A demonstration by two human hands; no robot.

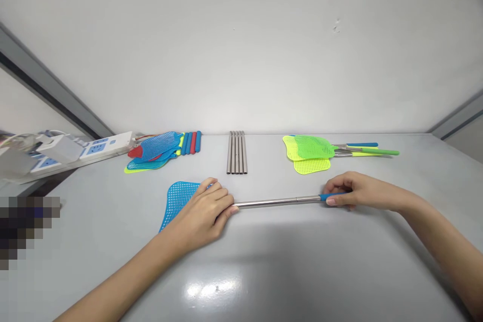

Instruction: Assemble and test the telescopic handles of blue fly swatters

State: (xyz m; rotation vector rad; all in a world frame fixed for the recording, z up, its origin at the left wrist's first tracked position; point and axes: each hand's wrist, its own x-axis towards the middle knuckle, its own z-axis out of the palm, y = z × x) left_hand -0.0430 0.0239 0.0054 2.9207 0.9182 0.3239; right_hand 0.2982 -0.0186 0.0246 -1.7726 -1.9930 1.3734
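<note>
A blue fly swatter (pixel 277 203) with a steel telescopic rod lies crosswise in front of me, held at both ends. My left hand (pixel 211 207) is closed around the joint where the rod meets the mesh head, hiding part of that head. At the other end, my right hand (pixel 349 191) grips the blue handle between thumb and fingers, and most of the handle is covered by the hand. The mesh head shows to the left of my left hand.
Several loose steel rods (pixel 237 153) lie side by side behind. Left of them are coloured handles (pixel 193 143) and loose mesh heads (pixel 158 147). Whole fly swatters (pixel 313 151) are piled at the right. A power strip (pixel 109 145) with plugs stands far left, and a wall closes off the back.
</note>
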